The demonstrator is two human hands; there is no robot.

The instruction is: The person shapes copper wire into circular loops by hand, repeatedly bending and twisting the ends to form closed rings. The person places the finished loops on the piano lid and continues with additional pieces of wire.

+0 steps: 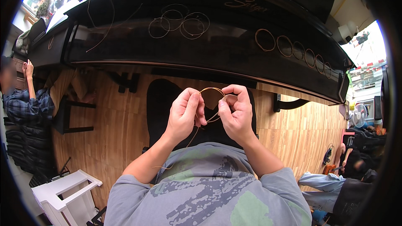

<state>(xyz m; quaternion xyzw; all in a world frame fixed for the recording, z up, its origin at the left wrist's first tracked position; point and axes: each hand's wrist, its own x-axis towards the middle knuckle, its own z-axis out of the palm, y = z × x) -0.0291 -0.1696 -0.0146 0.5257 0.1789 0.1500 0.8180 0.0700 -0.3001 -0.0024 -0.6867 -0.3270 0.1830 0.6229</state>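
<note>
Over my lap, a bronze-coloured guitar string (212, 88) is bent into a loop between my two hands. My left hand (183, 114) pinches the loop's left side between thumb and fingers. On the other side, my right hand (238, 111) is closed on the string, its thumb pressed near the bent forefinger. A loose tail of the string hangs below my left hand toward my shirt. Ahead, on a glossy black piano (228, 52), lie several silvery coiled strings (195, 26) and, farther right, a row of several bronze coils (265, 40). A loose uncoiled string (112, 19) lies at the left.
A black seat (161, 100) is under me on the wooden floor (115, 142). At the left, a person in a plaid shirt (33, 106) sits by a black stool (67, 115). A white stool (69, 190) stands lower left. People sit at the right near a fan (359, 114).
</note>
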